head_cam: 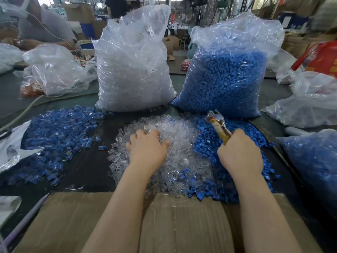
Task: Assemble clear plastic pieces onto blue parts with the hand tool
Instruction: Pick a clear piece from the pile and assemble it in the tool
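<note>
Clear plastic pieces (175, 143), small transparent tube-like caps, are lying in a loose heap at the middle of the dark table (87, 161), directly under the left hand (147, 147), the nearer hand; its grip is curling down into the heap, though I cannot tell whether it is pinching a piece. Loose blue plastic parts (206, 143) are spreading just right of that heap, beneath the right hand (240, 154), which is clutching the tape-wrapped metal hand tool (218, 125), its long axis pointing up-left. Open room is remaining between both hands.
</note>
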Motion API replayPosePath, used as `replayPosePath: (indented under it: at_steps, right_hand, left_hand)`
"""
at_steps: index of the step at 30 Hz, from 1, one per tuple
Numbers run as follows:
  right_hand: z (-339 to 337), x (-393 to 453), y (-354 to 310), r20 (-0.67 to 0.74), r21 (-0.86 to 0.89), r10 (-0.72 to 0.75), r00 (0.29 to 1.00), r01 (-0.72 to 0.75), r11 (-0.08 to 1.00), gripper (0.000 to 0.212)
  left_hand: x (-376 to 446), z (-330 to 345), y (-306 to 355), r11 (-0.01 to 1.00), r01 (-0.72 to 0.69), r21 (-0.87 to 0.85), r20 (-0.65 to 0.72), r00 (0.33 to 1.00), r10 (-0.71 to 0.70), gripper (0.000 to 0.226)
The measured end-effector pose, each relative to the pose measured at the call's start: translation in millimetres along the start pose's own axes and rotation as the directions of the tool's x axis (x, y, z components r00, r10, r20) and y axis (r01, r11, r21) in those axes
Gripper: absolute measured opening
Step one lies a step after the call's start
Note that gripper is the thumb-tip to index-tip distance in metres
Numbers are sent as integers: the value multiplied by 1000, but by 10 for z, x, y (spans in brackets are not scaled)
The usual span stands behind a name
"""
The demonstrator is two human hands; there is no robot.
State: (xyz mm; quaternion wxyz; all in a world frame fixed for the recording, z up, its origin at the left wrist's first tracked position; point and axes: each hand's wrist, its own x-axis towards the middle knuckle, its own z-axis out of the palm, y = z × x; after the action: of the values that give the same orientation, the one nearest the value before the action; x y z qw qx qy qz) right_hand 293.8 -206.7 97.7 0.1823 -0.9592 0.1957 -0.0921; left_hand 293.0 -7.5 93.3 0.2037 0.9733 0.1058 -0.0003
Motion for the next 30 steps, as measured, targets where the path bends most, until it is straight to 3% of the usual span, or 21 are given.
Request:
replayPosePath:
  at_steps: [3,8,13,22,30]
  right_hand:
    - [59,13,31,35,-55,42,998,-40,998,33]
    - [133,-7,-6,62,-97,-36,997,42,994,23]
    - [158,-29,-12,27,-87,-62,998,64,994,19]
    - [169,-6,-4,-21,-49,-85,996,84,995,12]
    - [155,-17,-29,-68,8,-120,990,121,993,8]
  left_hand:
    - [6,48,0,999,-38,-23,53,998,39,45]
    - [-6,37,33,985,-104,-140,-55,994,98,28]
    - [-16,52,30,997,-75,-19,2,997,75,41]
    - [-33,0,26,978,-103,-179,-159,984,75,14]
    - [-23,-18,28,990,-73,-124,-113,992,59,12]
